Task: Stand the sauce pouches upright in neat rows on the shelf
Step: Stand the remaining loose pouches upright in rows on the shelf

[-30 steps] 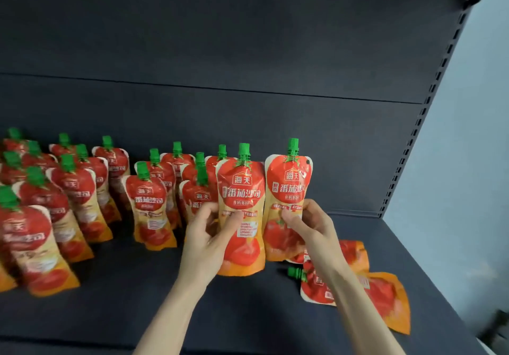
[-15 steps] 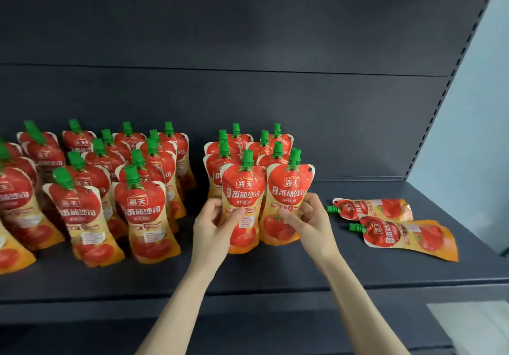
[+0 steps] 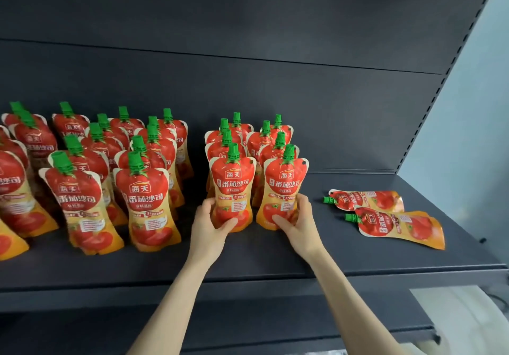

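Left hand [image 3: 210,229] grips left pouch [image 3: 233,186], right hand [image 3: 299,224] right pouch [image 3: 285,186] (海天 番茄沙司).

A shelf [image 3: 275,261] carries sauce pouches upright in rows running front to back: the large block [image 3: 91,178] at left, the two-column block [image 3: 264,140] at centre. At that block's front stand the left front pouch [image 3: 232,189], held by the left hand [image 3: 206,230], and just beside it the right front pouch [image 3: 285,189], held by the right hand [image 3: 300,228]. Well to the right, two lie flat — the rear lying pouch [image 3: 366,200] behind the front lying pouch [image 3: 399,225].
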A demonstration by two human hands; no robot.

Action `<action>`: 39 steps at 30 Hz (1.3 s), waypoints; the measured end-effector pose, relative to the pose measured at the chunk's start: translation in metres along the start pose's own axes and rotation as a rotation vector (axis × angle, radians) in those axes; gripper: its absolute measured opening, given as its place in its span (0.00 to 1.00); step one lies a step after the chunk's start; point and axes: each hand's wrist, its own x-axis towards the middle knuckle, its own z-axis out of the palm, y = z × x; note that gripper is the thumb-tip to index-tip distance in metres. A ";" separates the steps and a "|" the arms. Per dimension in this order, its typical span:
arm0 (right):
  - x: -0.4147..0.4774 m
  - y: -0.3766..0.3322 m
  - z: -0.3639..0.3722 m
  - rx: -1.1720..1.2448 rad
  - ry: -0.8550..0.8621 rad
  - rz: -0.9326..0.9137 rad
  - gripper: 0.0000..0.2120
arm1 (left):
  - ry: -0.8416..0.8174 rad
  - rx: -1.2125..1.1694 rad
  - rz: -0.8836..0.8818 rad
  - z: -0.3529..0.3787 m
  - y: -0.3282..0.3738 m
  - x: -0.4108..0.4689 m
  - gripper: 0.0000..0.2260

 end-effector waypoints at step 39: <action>-0.029 0.019 -0.054 -0.363 0.152 -0.053 0.18 | 0.170 0.217 0.161 0.042 0.025 -0.058 0.14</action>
